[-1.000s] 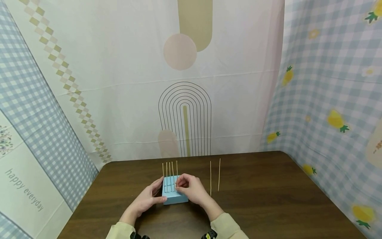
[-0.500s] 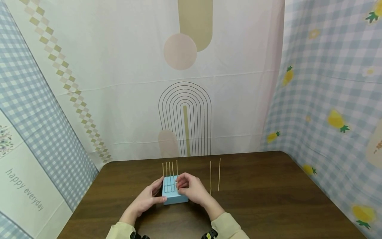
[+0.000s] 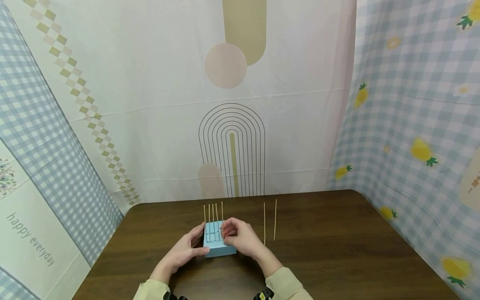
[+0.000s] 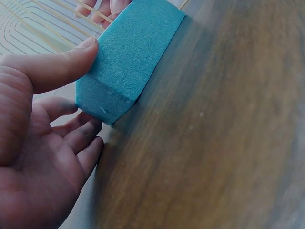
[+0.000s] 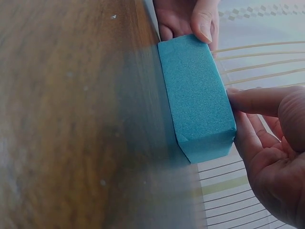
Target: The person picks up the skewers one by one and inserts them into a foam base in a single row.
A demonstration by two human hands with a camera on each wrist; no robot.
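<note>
A light blue foam block (image 3: 221,251) lies on the table with several thin bamboo sticks (image 3: 209,214) standing upright in its top. My left hand (image 3: 183,251) grips its left end, the thumb at the near top edge in the left wrist view and the fingers round the end. At the rightmost bamboo stick (image 3: 222,210), my right hand (image 3: 243,239) pinches low down with thumb and fingertips, close over the block. The hand hides that stick's foot. Seen from the right wrist, the right thumb lies along the top edge of the foam block (image 5: 198,95).
Two more bamboo sticks lie on the wood-grain table to the right, a nearer one (image 3: 264,223) and another (image 3: 275,219) beyond it. The dark table (image 3: 330,250) ends at a patterned cloth (image 3: 300,137) behind, with checked cloth (image 3: 397,125) on the sides.
My right thumb and fingertips have shifted slightly to the right at the rightmost bamboo stick. The left hand and the foam block have kept their place.
</note>
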